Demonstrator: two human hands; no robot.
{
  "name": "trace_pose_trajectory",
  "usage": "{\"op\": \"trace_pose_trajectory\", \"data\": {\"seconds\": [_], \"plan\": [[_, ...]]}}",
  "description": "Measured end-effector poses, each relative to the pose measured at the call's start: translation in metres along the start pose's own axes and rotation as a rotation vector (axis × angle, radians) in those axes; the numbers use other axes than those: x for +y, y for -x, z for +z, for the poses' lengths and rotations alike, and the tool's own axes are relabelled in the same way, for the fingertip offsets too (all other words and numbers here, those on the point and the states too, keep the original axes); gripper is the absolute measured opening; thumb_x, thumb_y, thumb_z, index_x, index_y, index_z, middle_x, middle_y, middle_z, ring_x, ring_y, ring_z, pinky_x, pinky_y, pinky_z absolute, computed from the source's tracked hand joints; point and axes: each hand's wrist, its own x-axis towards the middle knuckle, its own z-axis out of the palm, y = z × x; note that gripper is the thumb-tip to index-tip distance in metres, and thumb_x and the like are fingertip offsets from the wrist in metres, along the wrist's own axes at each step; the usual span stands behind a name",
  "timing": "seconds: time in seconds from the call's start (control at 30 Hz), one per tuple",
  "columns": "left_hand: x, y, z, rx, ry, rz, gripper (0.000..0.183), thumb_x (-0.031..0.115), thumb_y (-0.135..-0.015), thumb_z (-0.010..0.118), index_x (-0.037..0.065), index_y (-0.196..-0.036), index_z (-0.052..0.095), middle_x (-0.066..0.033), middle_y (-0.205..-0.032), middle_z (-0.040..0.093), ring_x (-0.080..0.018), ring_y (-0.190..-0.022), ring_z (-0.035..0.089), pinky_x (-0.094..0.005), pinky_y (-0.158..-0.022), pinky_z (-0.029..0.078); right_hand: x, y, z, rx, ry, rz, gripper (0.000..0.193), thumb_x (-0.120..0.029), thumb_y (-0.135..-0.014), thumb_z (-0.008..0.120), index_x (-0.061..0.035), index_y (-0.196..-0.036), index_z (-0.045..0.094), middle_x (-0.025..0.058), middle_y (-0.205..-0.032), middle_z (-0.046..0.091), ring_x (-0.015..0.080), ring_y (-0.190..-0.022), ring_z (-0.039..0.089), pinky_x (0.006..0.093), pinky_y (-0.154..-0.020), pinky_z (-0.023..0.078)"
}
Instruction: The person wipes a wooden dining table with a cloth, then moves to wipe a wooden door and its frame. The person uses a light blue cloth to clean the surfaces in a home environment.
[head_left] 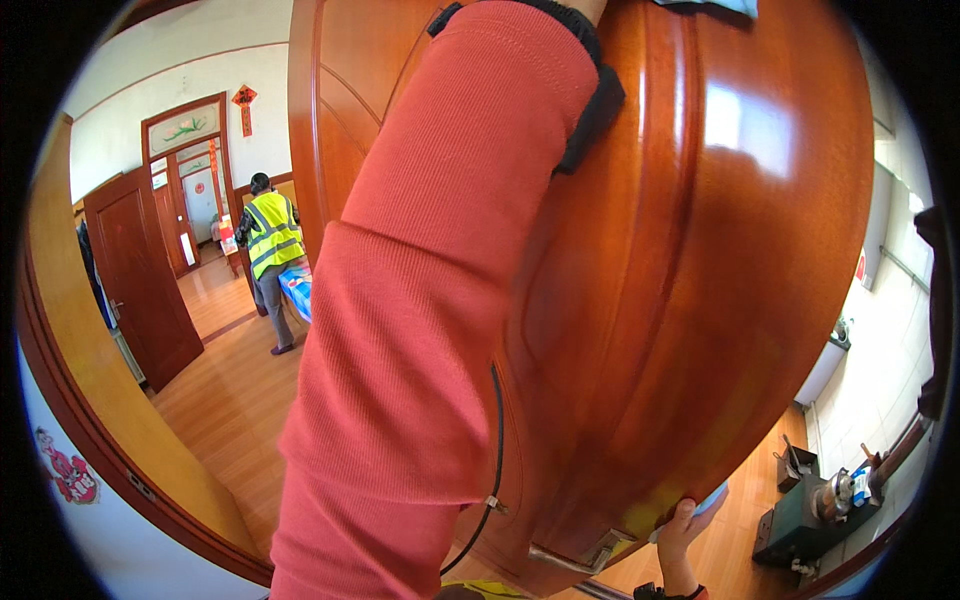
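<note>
Examined from the head view: reddish-brown wooden door (620,330), glossy, filling the centre and right of centre, with bright window-like reflections on the upper panel. Crossing in front of it, from the lower edge to the top: red sleeve (400,300) of the raised left arm, ending at a black wrist strap (597,110). Left hand beyond the upper edge; cannot tell the state of its fingers. Near that wrist, at the top edge, against the door: pale blue cloth (712,5), only partly in view.

Found low, right of centre: right hand (680,535), at the lower right edge of the door, thumb up, fingers clamped on a light-blue cloth (713,498). Just left of this hand: metal lever handle (585,555) on the door. Beside the red sleeve: thin black cable (498,440), curving downward.

Recorded at lower right, on the wood-toned floor (215,410): dark green stove (785,530), bearing a metal kettle (830,497); next to it, a black open box (795,465).

Observed at left, well apart: another person (272,235) in a yellow reflective vest, standing beside a blue patterned cover (296,288). Farther left: brown door standing open (145,275).
</note>
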Motion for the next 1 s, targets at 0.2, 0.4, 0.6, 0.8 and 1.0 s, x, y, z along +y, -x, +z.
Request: {"op": "trace_pose_trajectory", "data": {"seconds": [0.2,0.4,0.6,0.8,1.0], "plan": [[-0.036,0.006,-0.021,-0.181,-0.100,-0.198,0.056,0.028,-0.093,0.037,-0.010,-0.135,0.039,-0.0286,-0.143,0.038,-0.0368,-0.129,0.044,-0.0412,-0.108,0.036,0.006,0.003,-0.002,0.088,0.116,0.023,0.097,-0.070,-0.085,0.052,0.0019,-0.143,0.021,0.0140,-0.131,0.039,0.0256,-0.119,0.042,0.0400,-0.099,0.037],[-0.134,0.067,-0.042,-0.047,-0.054,-0.269,0.040,0.022,-0.096,0.030,0.002,-0.126,0.047,-0.0244,-0.127,0.052,-0.0393,-0.118,0.051,-0.0450,-0.102,0.040,0.010,0.005,-0.006,0.099,0.136,0.010,0.097,-0.068,-0.087,0.050,0.0040,-0.144,0.019,0.0151,-0.135,0.037,0.0269,-0.122,0.039,0.0406,-0.101,0.035],[-0.217,0.124,-0.063,0.039,-0.146,-0.115,0.048,0.027,-0.099,0.027,0.001,-0.138,0.039,-0.0257,-0.128,0.052,-0.0399,-0.123,0.048,-0.0423,-0.105,0.037,-0.006,0.003,0.002,0.082,0.019,0.033,0.094,-0.066,-0.088,0.049,0.0019,-0.146,0.018,0.0151,-0.141,0.034,0.0276,-0.129,0.036,0.0428,-0.106,0.030],[-0.259,0.153,-0.082,-0.020,-0.009,-0.319,0.054,0.037,-0.100,0.029,-0.001,-0.136,0.041,-0.0263,-0.131,0.052,-0.0398,-0.124,0.048,-0.0414,-0.105,0.036,-0.012,0.006,0.009,0.115,-0.060,0.007,0.087,-0.060,-0.090,0.049,-0.0011,-0.148,0.020,0.0142,-0.148,0.028,0.0281,-0.135,0.030,0.0428,-0.111,0.025],[-0.288,0.154,-0.088,0.001,-0.019,-0.351,0.054,0.037,-0.100,0.030,-0.001,-0.137,0.041,-0.0253,-0.134,0.049,-0.0387,-0.127,0.044,-0.0407,-0.107,0.033,-0.005,0.009,0.005,0.143,0.012,-0.007,0.086,-0.059,-0.092,0.048,0.0003,-0.148,0.020,0.0150,-0.150,0.027,0.0287,-0.136,0.029,0.0437,-0.112,0.024]]}}
